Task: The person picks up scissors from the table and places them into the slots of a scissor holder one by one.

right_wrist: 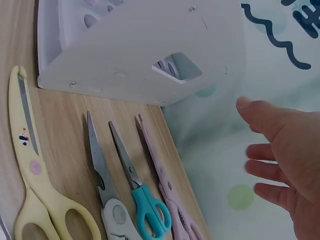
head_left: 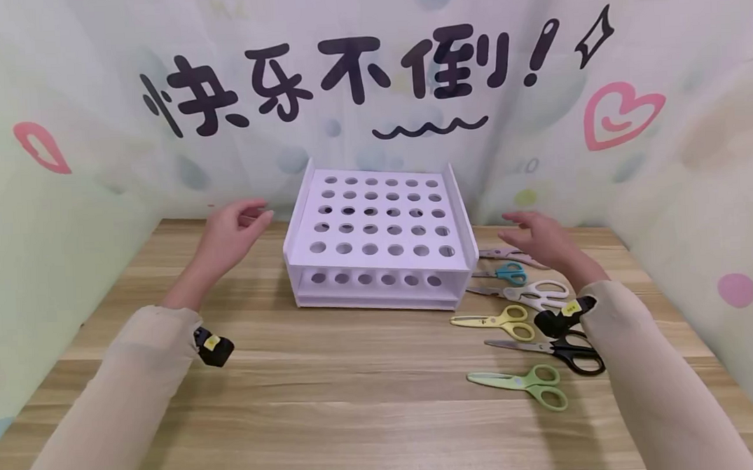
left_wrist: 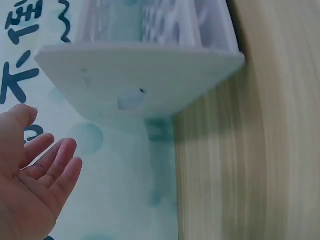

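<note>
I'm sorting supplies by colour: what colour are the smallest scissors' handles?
Turquoise blue; the smallest scissors' handles show best in the right wrist view.

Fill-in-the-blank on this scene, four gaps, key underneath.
Nearest the head view's bottom edge lie the ____ scissors.
Exactly ____ pairs of scissors lie on the table.
The left hand and right hand hold ____.
The white rack has ____ left-to-right rows of holes on top.
Missing: green; six; nothing; five

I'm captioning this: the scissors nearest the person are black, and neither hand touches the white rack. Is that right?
Not black: the head view shows the green scissors lie nearest. Neither the left hand nor the right hand touches the white rack.
</note>
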A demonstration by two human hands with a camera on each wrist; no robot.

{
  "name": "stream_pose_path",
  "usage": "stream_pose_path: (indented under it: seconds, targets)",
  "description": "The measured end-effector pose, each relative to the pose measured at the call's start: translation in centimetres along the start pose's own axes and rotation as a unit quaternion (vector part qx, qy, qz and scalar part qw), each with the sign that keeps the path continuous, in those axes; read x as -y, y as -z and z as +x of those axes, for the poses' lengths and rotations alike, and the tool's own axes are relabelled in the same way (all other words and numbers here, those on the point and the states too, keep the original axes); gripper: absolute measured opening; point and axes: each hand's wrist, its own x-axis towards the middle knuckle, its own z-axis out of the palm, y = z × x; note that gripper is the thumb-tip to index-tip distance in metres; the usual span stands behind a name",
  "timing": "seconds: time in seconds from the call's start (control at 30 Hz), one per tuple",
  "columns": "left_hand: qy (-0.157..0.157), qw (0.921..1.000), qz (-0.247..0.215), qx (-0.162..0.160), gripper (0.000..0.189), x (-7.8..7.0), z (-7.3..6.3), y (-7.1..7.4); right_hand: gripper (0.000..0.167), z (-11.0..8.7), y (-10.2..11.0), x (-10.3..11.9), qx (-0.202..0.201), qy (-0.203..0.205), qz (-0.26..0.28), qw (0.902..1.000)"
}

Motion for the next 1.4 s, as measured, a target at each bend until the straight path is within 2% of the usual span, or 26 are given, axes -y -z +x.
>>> stream_pose_path:
  seconds: [0.2,0.4,0.6,0.7,0.97,1.13,1.4]
  targets:
    - [0.042,0.9955,-0.085,0.006,0.046,-1.2,0.5,-0.6,0.044,-1.2,0.2,1.0,0.004,0.017,0.016,0.9997]
    - [0.062,0.9878,-0.136,0.043,0.044,-1.6,0.4,-0.9,0.041,-2.2,0.3,1.6,0.001,0.038,0.006,0.9993]
    - [0.092,0.9824,-0.141,0.079,0.045,-1.7,0.4,-1.4,0.042,-3.6,0.2,1.7,0.008,0.055,-0.006,0.9985]
    - [0.101,0.9804,-0.145,0.087,0.045,-1.7,0.4,-1.6,0.041,-4.5,0.2,1.6,0.008,0.056,-0.008,0.9984]
    - [0.112,0.9780,-0.153,0.086,0.043,-1.8,0.3,-1.7,0.031,-6.5,0.1,1.6,0.003,0.071,-0.007,0.9975]
    - [0.131,0.9746,-0.159,0.089,0.043,-1.9,0.3,-1.9,0.033,-8.0,-0.2,1.5,0.018,0.054,-0.018,0.9982]
    - [0.142,0.9722,-0.170,0.075,0.039,-1.8,0.5,-2.2,0.035,-10.4,-0.8,1.3,0.038,0.038,-0.023,0.9983]
